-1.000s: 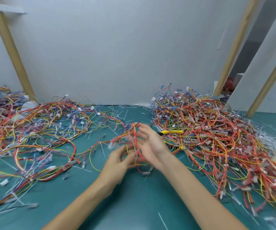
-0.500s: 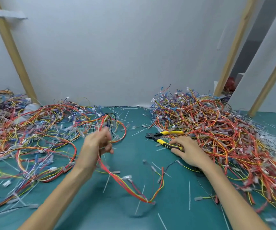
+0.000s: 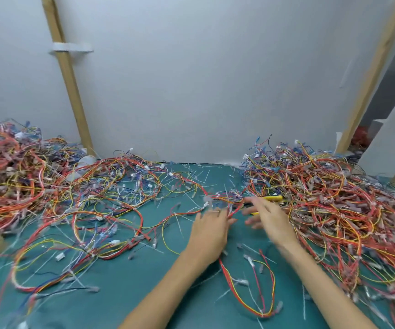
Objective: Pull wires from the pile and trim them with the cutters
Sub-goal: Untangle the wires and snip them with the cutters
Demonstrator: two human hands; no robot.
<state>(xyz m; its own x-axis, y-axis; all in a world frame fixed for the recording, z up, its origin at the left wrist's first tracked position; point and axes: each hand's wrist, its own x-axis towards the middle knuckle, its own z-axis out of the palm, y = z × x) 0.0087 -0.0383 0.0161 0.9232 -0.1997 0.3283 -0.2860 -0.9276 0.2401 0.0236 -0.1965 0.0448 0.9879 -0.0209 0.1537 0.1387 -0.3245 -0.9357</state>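
Observation:
My left hand (image 3: pixel 209 232) lies low over the green mat (image 3: pixel 125 302), fingers pointing away from me. It holds a red and yellow wire bundle (image 3: pixel 236 290): the wires run under the palm, come out between the fingers and loop towards me. My right hand (image 3: pixel 268 218) is blurred, its fingers stretched out and holding nothing, just in front of the yellow-handled cutters (image 3: pixel 272 198). The cutters lie at the left edge of the big wire pile (image 3: pixel 334 200) and are partly hidden by the hand and wires.
A second tangle of wires (image 3: pixel 77 200) spreads over the left half of the mat, with a denser heap (image 3: pixel 9 169) at far left. White cut scraps litter the mat. A grey wall with wooden battens (image 3: pixel 70 91) closes the back.
My left hand has carried the wire bundle right and down to the mat's middle. My right hand has let go of the cutters' handle and moved left towards the left hand. The view has turned left.

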